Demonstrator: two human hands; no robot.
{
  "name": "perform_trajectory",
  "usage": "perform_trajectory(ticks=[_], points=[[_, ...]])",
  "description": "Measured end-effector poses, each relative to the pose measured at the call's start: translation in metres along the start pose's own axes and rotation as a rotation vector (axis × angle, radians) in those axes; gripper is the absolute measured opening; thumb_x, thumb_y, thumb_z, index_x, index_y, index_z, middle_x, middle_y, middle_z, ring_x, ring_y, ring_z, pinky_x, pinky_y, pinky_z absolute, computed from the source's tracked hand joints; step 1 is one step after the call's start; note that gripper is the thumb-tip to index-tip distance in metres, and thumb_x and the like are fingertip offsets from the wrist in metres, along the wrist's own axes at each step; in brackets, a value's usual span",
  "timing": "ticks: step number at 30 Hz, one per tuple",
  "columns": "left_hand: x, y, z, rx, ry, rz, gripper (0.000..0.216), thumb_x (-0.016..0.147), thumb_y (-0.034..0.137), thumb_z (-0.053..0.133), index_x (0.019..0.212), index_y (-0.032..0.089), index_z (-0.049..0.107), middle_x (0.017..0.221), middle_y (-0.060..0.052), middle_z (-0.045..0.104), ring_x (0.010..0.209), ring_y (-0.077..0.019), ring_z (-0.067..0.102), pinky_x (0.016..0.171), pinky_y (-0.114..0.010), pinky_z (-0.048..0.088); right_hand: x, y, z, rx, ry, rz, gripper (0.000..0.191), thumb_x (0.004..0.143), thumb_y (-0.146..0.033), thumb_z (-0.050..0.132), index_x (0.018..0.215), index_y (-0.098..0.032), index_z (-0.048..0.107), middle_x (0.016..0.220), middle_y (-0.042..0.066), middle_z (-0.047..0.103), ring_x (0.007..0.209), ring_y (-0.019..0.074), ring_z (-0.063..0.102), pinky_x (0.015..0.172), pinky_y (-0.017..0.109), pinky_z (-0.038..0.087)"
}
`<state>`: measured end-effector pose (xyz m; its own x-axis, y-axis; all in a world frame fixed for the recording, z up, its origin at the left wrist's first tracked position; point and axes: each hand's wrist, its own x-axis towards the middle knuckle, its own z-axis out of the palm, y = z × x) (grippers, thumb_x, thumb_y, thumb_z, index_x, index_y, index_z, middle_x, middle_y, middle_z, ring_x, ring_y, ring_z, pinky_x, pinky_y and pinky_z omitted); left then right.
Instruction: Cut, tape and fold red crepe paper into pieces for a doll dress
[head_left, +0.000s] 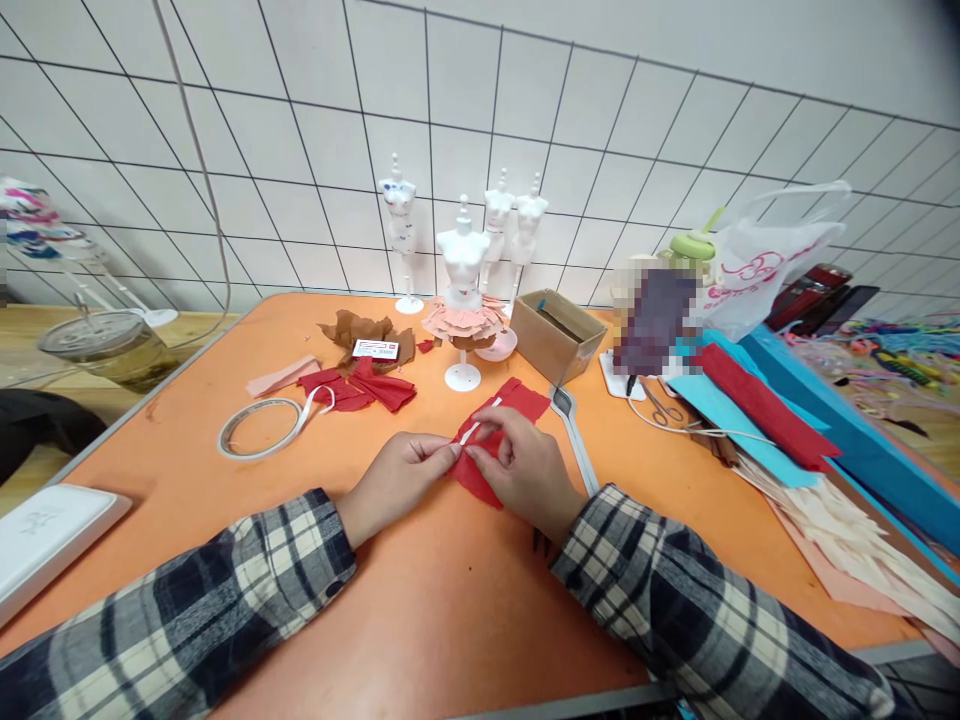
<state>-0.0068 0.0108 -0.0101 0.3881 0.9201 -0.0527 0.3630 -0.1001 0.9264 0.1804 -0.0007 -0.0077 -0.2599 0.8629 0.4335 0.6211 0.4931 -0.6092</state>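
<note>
A piece of red crepe paper [525,398] lies on the orange table in front of me, with a narrow white tape strip [471,433] along it. My left hand [401,475] pinches the paper's left edge between thumb and forefinger, near the strip's lower end. Close beside it, my right hand [525,470] rests over the paper, thumb and forefinger drawn together at the strip; whether they grip tape or paper is hidden. Just beyond stands a small white dress form [463,262] wearing a ruffled peach paper skirt [463,320].
To the left lie a tape roll [223,440], red paper scraps [386,388] and crumpled brown paper [349,328]. A cardboard box [551,345] stands behind; grey-handled scissors [576,440] lie by my right wrist. Folded coloured papers [765,410] and a plastic bag [765,260] fill the right side.
</note>
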Motion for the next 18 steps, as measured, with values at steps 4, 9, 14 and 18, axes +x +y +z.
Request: perform_trajectory(ticks=[4,9,14,18], points=[[-0.0004,0.0044,0.0008,0.0,0.018,-0.022,0.043,0.084,0.049,0.046,0.056,0.019,0.035,0.059,0.005,0.023,0.055,-0.0093,0.022,0.05,-0.022,0.021,0.0005,0.0005,-0.0022,-0.027,0.018,-0.103,0.015,0.09,-0.024,0.057,0.101,-0.022,0.067,0.098,0.004,0.07,0.087,0.0168,0.063,0.072,0.026,0.045],[-0.0006,0.005,0.0013,0.013,0.008,-0.008,0.043,0.085,0.05,0.045,0.057,0.019,0.034,0.059,0.005,0.023,0.055,-0.0095,0.023,0.05,-0.022,0.022,0.002,0.0051,-0.0002,-0.017,-0.04,-0.123,0.014,0.09,-0.022,0.057,0.096,-0.023,0.069,0.094,0.002,0.071,0.082,0.0145,0.063,0.072,0.025,0.044],[-0.0008,0.0018,0.0012,0.029,-0.003,0.033,0.041,0.086,0.046,0.044,0.058,0.019,0.037,0.059,0.005,0.025,0.057,-0.0098,0.025,0.052,-0.021,0.024,0.0024,0.0029,-0.0004,0.013,-0.023,-0.049,0.01,0.086,-0.022,0.062,0.094,-0.021,0.068,0.085,0.001,0.07,0.069,0.0127,0.059,0.065,0.024,0.043],[-0.0011,0.001,0.0011,0.102,-0.009,0.047,0.036,0.084,0.04,0.043,0.057,0.018,0.037,0.061,0.004,0.022,0.057,-0.0096,0.025,0.052,-0.021,0.023,0.0028,0.0028,0.0005,0.027,-0.036,-0.084,0.011,0.088,-0.022,0.059,0.092,-0.021,0.07,0.082,0.0,0.069,0.064,0.0113,0.057,0.063,0.023,0.041]])
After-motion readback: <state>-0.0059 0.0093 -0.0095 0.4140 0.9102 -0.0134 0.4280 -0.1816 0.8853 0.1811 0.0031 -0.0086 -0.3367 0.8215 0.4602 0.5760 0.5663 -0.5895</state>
